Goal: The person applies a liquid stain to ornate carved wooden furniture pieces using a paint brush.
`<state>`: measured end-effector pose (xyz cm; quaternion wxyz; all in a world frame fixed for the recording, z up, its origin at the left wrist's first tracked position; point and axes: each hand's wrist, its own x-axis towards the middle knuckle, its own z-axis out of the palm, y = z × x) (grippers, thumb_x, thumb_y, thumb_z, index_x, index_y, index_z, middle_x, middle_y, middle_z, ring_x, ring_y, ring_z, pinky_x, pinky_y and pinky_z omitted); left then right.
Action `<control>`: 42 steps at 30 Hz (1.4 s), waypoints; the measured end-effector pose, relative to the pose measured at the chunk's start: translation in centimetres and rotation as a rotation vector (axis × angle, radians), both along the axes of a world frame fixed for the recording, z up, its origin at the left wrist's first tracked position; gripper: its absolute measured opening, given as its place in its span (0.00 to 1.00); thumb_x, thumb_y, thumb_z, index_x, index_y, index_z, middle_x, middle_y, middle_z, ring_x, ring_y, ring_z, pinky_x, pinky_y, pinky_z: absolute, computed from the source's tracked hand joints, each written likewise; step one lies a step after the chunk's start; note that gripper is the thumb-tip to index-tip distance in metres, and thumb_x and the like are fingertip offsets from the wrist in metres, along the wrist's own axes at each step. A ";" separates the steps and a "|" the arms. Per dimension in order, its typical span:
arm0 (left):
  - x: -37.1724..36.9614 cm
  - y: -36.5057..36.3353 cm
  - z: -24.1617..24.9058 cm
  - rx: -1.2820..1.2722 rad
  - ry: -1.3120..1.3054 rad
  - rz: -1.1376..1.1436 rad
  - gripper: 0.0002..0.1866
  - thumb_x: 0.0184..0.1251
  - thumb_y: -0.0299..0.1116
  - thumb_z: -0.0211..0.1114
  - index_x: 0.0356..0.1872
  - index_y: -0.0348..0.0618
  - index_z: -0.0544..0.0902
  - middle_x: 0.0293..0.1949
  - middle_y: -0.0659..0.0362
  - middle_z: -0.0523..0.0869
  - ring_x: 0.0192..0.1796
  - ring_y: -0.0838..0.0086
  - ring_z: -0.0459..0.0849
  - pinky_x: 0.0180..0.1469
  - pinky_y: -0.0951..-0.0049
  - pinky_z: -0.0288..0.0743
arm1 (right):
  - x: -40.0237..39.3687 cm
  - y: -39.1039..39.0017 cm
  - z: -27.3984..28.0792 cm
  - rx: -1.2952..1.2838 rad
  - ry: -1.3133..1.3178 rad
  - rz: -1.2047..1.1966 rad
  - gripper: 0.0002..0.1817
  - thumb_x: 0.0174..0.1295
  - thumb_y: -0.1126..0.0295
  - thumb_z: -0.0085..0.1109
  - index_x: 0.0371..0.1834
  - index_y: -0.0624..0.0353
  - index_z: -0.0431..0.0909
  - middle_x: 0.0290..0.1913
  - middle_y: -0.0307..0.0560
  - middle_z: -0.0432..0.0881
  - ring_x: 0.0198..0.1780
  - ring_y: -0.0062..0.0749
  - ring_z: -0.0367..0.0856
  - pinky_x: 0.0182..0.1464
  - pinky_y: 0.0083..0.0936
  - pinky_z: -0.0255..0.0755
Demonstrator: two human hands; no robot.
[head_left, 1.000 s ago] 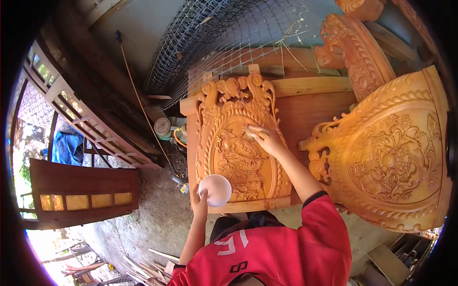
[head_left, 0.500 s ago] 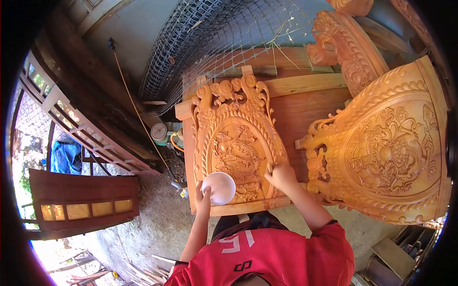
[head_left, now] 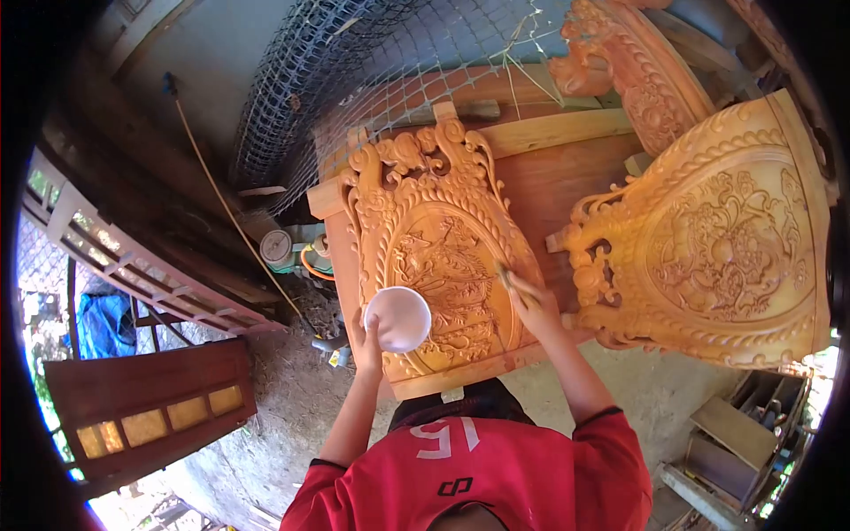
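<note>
In the head view, the carved panel (head_left: 447,274) lies flat-looking on the wooden counter (head_left: 567,181) in front of the person, its long axis running from about 11 o'clock at the pierced scroll crest (head_left: 416,155) down to 5 o'clock at the plain lower edge. The right hand (head_left: 538,314) is over its border at 3 o'clock, the fingers pinched round a small slim tool (head_left: 504,270), perhaps a brush, whose end points toward 11 o'clock; whether that end touches the wood, I cannot tell. From those fingers the oval relief lies at 9 o'clock, just beside them, and the right hand is the nearer of the two to its middle. The left hand (head_left: 367,345) is at the panel's 8 o'clock side, thumb over the rim and the other fingers largely hidden, gripping a white bowl (head_left: 404,320) that covers part of the lower border. The bowl lies between 8 and 9 o'clock from the right fingers, well apart from them. A second carved panel (head_left: 722,248) sits at 2 o'clock from the right hand, its narrow end toward the first panel.
</note>
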<state>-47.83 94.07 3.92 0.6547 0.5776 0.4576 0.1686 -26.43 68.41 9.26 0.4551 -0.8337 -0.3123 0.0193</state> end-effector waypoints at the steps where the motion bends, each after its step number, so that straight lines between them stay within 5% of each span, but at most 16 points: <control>1: 0.8 0.1 1.9 -0.120 0.005 -0.008 0.37 0.64 0.52 0.54 0.65 0.38 0.55 0.59 0.47 0.64 0.60 0.63 0.67 0.58 0.67 0.65 | -1.5 -1.4 -0.3 -0.017 -0.033 -0.043 0.13 0.57 0.71 0.59 0.46 0.56 0.78 0.38 0.50 0.83 0.40 0.36 0.83 0.42 0.23 0.75; 4: 2.1 0.8 2.7 -0.116 -0.009 -0.043 0.38 0.65 0.53 0.52 0.66 0.35 0.51 0.61 0.45 0.62 0.63 0.59 0.64 0.60 0.65 0.62 | -6.7 -4.7 -1.2 -0.146 -0.087 -0.089 0.12 0.54 0.69 0.60 0.43 0.54 0.80 0.37 0.51 0.82 0.37 0.39 0.82 0.38 0.29 0.76; 6: 3.0 0.9 3.3 -0.076 -0.014 -0.068 0.38 0.65 0.53 0.51 0.66 0.35 0.51 0.62 0.45 0.61 0.63 0.59 0.63 0.62 0.65 0.60 | -9.6 -5.6 -0.6 -0.246 0.269 -0.208 0.14 0.51 0.68 0.62 0.42 0.53 0.81 0.36 0.50 0.82 0.37 0.39 0.82 0.39 0.30 0.75; 10: 3.5 1.2 3.4 0.028 -0.039 -0.132 0.38 0.66 0.51 0.50 0.66 0.33 0.50 0.64 0.43 0.58 0.65 0.58 0.60 0.65 0.64 0.53 | -11.7 -5.8 -1.8 -0.361 0.075 -0.161 0.17 0.48 0.67 0.64 0.44 0.53 0.80 0.35 0.52 0.82 0.39 0.39 0.82 0.41 0.29 0.75; 12: 3.4 1.4 2.6 0.068 -0.052 -0.139 0.36 0.66 0.51 0.51 0.66 0.35 0.52 0.62 0.45 0.61 0.62 0.61 0.64 0.63 0.66 0.57 | -10.3 -3.4 1.6 -0.707 0.157 -0.195 0.11 0.54 0.72 0.59 0.40 0.62 0.81 0.35 0.50 0.83 0.42 0.37 0.82 0.42 0.24 0.75; 13: 3.2 1.4 2.3 0.111 -0.062 -0.136 0.35 0.66 0.50 0.52 0.65 0.37 0.55 0.59 0.48 0.65 0.60 0.64 0.67 0.60 0.68 0.61 | -9.7 -2.5 1.9 -0.709 0.158 -0.201 0.11 0.54 0.72 0.59 0.40 0.62 0.81 0.35 0.50 0.83 0.42 0.37 0.82 0.42 0.24 0.75; 15: 3.1 1.5 3.3 0.074 -0.063 -0.174 0.35 0.66 0.49 0.51 0.66 0.35 0.53 0.62 0.45 0.61 0.63 0.61 0.63 0.63 0.66 0.57 | -8.7 -1.2 2.2 -0.070 0.049 -0.400 0.12 0.54 0.70 0.60 0.42 0.58 0.80 0.36 0.52 0.82 0.39 0.40 0.82 0.43 0.26 0.74; 18: 2.2 1.8 2.3 0.056 -0.049 -0.187 0.35 0.67 0.49 0.51 0.66 0.35 0.53 0.62 0.45 0.60 0.63 0.62 0.62 0.63 0.65 0.57 | -7.5 -0.5 2.1 0.049 0.045 -0.402 0.10 0.56 0.73 0.58 0.41 0.60 0.80 0.36 0.51 0.82 0.39 0.40 0.82 0.43 0.26 0.75; 22: 0.6 1.8 2.8 0.056 -0.135 -0.150 0.34 0.68 0.48 0.49 0.65 0.32 0.51 0.64 0.44 0.58 0.64 0.61 0.61 0.64 0.66 0.56 | -10.8 -2.7 -1.2 -0.189 -0.138 -0.284 0.11 0.54 0.74 0.59 0.42 0.60 0.80 0.37 0.50 0.82 0.39 0.40 0.82 0.42 0.26 0.75; 28: -2.7 3.3 2.5 -0.085 -0.152 -0.016 0.32 0.69 0.51 0.46 0.66 0.39 0.54 0.58 0.49 0.64 0.60 0.64 0.66 0.59 0.66 0.62 | -17.1 -2.3 -0.5 -0.403 0.181 -0.274 0.13 0.50 0.75 0.60 0.41 0.54 0.80 0.39 0.48 0.82 0.37 0.41 0.81 0.40 0.29 0.75; 30: -3.3 3.4 2.9 -0.183 -0.084 0.044 0.32 0.68 0.54 0.45 0.65 0.44 0.56 0.55 0.51 0.66 0.56 0.63 0.70 0.54 0.62 0.68 | -17.3 -1.1 0.2 -0.404 0.196 0.094 0.19 0.46 0.76 0.61 0.45 0.51 0.79 0.41 0.48 0.81 0.41 0.43 0.80 0.43 0.32 0.73; 34: -4.7 4.1 0.7 -0.234 -0.119 0.091 0.32 0.67 0.55 0.45 0.64 0.45 0.57 0.54 0.51 0.67 0.55 0.61 0.72 0.51 0.60 0.71 | -18.1 2.7 -1.9 -0.309 0.020 0.437 0.24 0.43 0.76 0.62 0.48 0.51 0.76 0.45 0.48 0.80 0.48 0.44 0.76 0.49 0.34 0.71; 36: -4.9 4.3 0.7 -0.233 -0.106 0.090 0.29 0.67 0.53 0.46 0.62 0.47 0.58 0.55 0.53 0.69 0.54 0.63 0.75 0.50 0.59 0.72 | -18.3 4.2 -2.2 -0.223 0.226 0.670 0.26 0.44 0.74 0.61 0.51 0.51 0.75 0.50 0.48 0.78 0.54 0.46 0.74 0.56 0.34 0.67; 42: -5.5 4.2 -0.3 -0.220 -0.173 -0.018 0.31 0.67 0.54 0.46 0.63 0.44 0.58 0.57 0.52 0.68 0.54 0.63 0.75 0.55 0.60 0.69 | -16.5 1.5 -1.2 -0.162 0.215 0.598 0.29 0.38 0.78 0.59 0.52 0.53 0.75 0.54 0.48 0.76 0.60 0.46 0.69 0.60 0.35 0.64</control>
